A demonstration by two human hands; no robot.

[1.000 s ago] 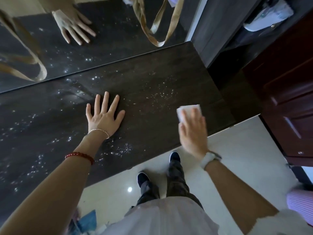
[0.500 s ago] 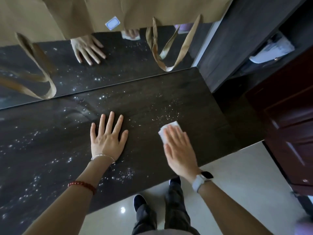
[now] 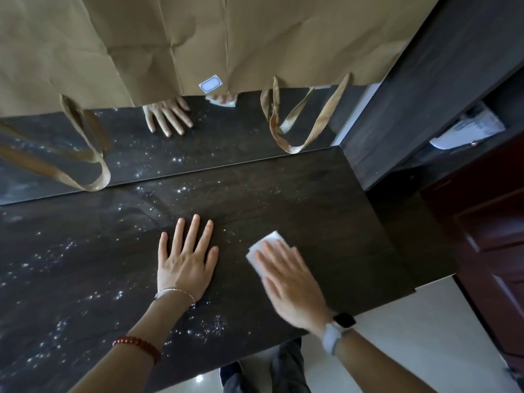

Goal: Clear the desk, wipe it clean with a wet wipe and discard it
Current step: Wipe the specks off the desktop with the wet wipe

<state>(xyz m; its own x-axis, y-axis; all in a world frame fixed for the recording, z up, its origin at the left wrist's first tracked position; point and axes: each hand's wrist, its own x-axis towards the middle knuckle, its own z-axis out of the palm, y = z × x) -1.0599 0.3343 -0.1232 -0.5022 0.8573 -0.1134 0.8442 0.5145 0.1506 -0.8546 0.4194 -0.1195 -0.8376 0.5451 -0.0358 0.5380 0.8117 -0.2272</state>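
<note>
The dark bench (image 3: 326, 199) carries pale specks, thickest near the front edge. The left hand (image 3: 185, 259) lies flat with fingers spread, grasping nothing; the right hand (image 3: 286, 276) presses the wet wipe (image 3: 265, 246) flat. Overlapping firm strokes would lift them. Paper bags (image 3: 198, 38) hang behind; their handles (image 3: 295, 117) dangle clear.
</note>
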